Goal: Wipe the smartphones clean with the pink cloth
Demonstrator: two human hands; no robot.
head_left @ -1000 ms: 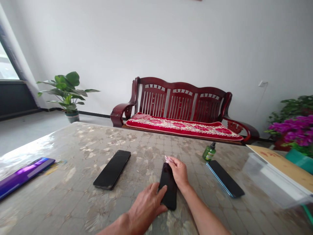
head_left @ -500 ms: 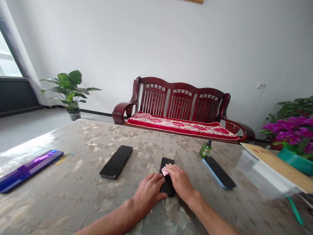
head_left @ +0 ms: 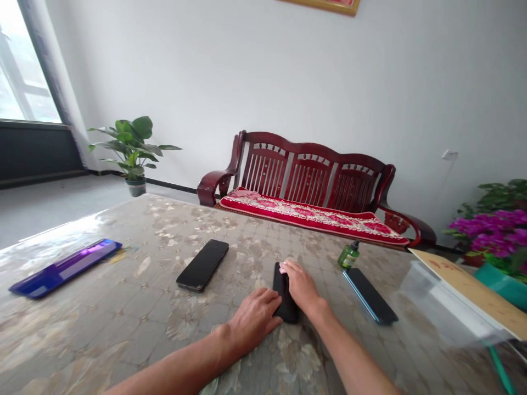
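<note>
A black smartphone (head_left: pixel 289 310) lies on the patterned tabletop (head_left: pixel 156 345), its long side pointing away from me. My left hand (head_left: pixel 256 314) grips its left edge, fingertips on the screen and thumb by the near corner. Pressed to the far end of the screen is a small pink cloth (head_left: pixel 282 268), mostly hidden beneath the closed fingers of my right hand (head_left: pixel 302 286). A second black phone (head_left: pixel 203 265) rests to the left. On the right lies a phone with a light blue edge (head_left: pixel 370 296), just nearer than a green spray bottle (head_left: pixel 348 255).
A shiny blue-purple phone (head_left: pixel 66 269) lies far left. At right are a clear plastic box (head_left: pixel 436 307), a tan board (head_left: pixel 473 291) and a green stick (head_left: pixel 500 370). Beyond the table stand a wooden bench (head_left: pixel 308 175), a potted plant (head_left: pixel 135 148) and purple flowers (head_left: pixel 494 230).
My right hand has slid the pink cloth away from me, towards the phone's far end. My left hand stays on the phone's left edge. The view has shifted slightly.
</note>
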